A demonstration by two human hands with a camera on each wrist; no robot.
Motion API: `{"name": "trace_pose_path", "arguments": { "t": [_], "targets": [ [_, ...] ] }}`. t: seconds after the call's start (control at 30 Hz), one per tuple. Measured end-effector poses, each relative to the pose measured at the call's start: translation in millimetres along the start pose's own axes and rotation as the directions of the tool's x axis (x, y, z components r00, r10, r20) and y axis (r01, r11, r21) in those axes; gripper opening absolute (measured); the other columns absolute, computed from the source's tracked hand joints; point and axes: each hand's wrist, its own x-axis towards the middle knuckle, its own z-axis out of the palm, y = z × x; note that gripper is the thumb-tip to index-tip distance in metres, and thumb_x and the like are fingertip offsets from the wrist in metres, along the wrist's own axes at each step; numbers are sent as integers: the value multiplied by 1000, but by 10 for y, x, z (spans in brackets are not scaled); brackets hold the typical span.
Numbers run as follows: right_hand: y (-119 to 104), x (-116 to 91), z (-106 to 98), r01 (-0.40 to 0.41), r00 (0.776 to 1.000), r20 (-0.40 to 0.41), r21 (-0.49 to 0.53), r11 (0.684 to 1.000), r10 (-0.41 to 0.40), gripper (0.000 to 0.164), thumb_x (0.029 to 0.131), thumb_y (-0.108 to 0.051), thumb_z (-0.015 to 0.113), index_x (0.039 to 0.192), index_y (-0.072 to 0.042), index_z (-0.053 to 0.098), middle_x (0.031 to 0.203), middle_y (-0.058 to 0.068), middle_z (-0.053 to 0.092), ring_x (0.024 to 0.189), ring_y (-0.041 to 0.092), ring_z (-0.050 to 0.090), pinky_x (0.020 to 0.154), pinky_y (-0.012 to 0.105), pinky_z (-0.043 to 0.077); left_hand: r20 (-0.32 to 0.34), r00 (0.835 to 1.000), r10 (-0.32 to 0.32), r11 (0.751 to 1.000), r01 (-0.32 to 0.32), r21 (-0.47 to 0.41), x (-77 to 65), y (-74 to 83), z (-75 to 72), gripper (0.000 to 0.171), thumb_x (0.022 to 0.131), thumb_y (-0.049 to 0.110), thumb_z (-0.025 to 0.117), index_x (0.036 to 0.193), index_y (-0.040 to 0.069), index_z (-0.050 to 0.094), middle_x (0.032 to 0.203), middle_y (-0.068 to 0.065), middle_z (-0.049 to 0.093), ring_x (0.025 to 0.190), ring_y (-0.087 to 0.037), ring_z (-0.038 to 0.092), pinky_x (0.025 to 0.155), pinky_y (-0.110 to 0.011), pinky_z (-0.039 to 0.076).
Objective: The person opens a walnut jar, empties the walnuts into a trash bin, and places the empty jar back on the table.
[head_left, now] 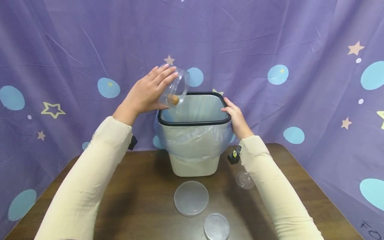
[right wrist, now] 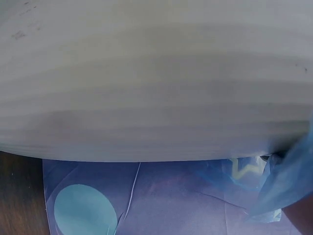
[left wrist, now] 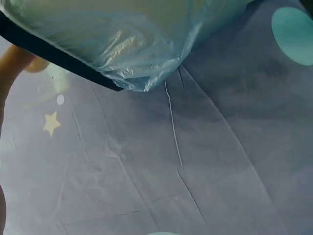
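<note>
My left hand (head_left: 150,90) grips a clear plastic jar (head_left: 181,83), tipped sideways with its mouth toward the right, above the left rim of a trash bin (head_left: 193,168). Inside the jar, near its lower side, lies a small orange-brown round item (head_left: 173,99); its kind is unclear. The bin is white with a black rim, and a translucent bluish bag (head_left: 195,143) lines it and hangs over its outside. My right hand (head_left: 237,118) holds the bin's right rim, fingers over the edge. The left wrist view shows the bag's folds (left wrist: 142,54); the right wrist view shows mostly the bin wall (right wrist: 156,88).
A large clear round lid (head_left: 191,198) and a smaller one (head_left: 216,226) lie on the brown table (head_left: 144,200) in front of the bin. Another clear container (head_left: 244,180) sits beside my right forearm. A purple patterned curtain (head_left: 240,40) hangs behind.
</note>
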Motion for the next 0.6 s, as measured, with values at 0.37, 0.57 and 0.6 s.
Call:
{"name": "trace_pose_path", "arguments": {
  "t": [0.37,0.57,0.6],
  "targets": [
    [4,57,-20,5,1000,4,6,1000,-5,63,84,1,43,145,3,27,155,10,22,142,13,16,114,22,16,16,1000,-18,1000,18,-12,44,17,-36,112,52,32,91,142,1,32,147,-17,35,138,-33,27,115,-42,19],
    [-5,58,-35,6,1000,-3,-2,1000,-6,63,84,1,43,145,3,27,155,10,22,142,13,16,114,22,16,27,1000,-12,1000,12,-23,49,24,-43,109,53,30,91,141,1,33,147,-17,35,138,-33,27,114,-45,22],
    [-9,56,-40,6,1000,-6,-8,1000,-6,63,84,1,43,145,3,27,155,10,22,142,13,16,113,22,16,33,999,-5,1000,6,-26,51,26,-35,108,54,30,90,141,1,33,147,-17,35,138,-33,27,114,-45,22]
  ]
}}
